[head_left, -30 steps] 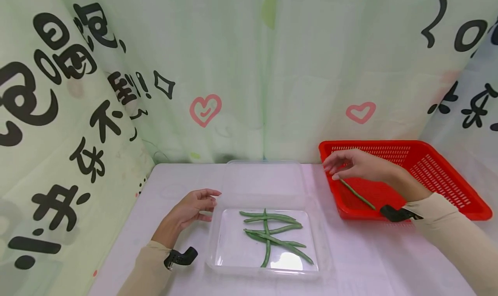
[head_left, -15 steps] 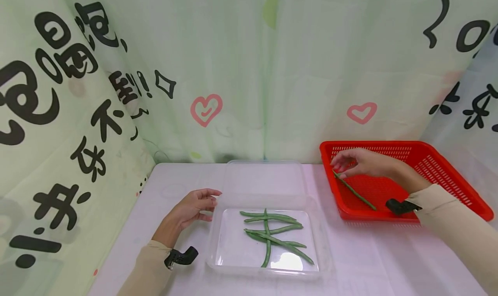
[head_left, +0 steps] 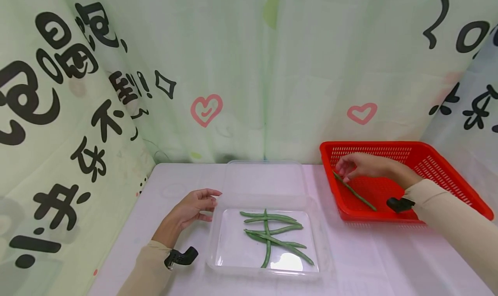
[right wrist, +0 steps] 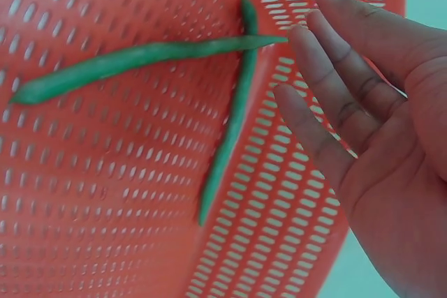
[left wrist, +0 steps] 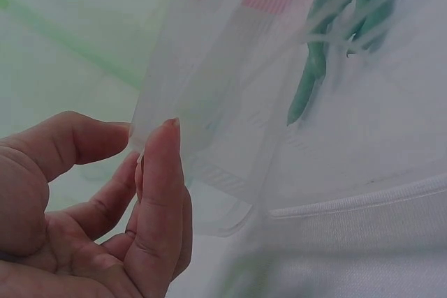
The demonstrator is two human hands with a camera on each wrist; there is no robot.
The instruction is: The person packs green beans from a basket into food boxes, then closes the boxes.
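Observation:
My right hand (head_left: 362,164) hovers inside the red plastic basket (head_left: 447,175), fingers loosely bent with nothing between them. A green bean (head_left: 355,194) lies on the basket's left side, its far end right by my fingertips. In the right wrist view two green beans show: one long bean (right wrist: 126,65) crosses a second bean (right wrist: 229,130) near the fingertips. My left hand (head_left: 190,207) rests at the left rim of a clear plastic box (head_left: 268,271), relaxed fingers outside the wall and thumb tip at the edge. Several green beans (head_left: 285,240) lie in the box, one crosswise.
A clear lid (head_left: 264,177) lies flat behind the box, close to the curtain (head_left: 295,71) with its black writing and pink hearts. The basket's perforated walls stand at the right back of the white-covered table (head_left: 358,261). Another curtain (head_left: 58,179) closes the left side.
My right hand has moved a little to the right over the basket, uncovering more of the bean's far end. The left hand, the box and its beans look unmoved.

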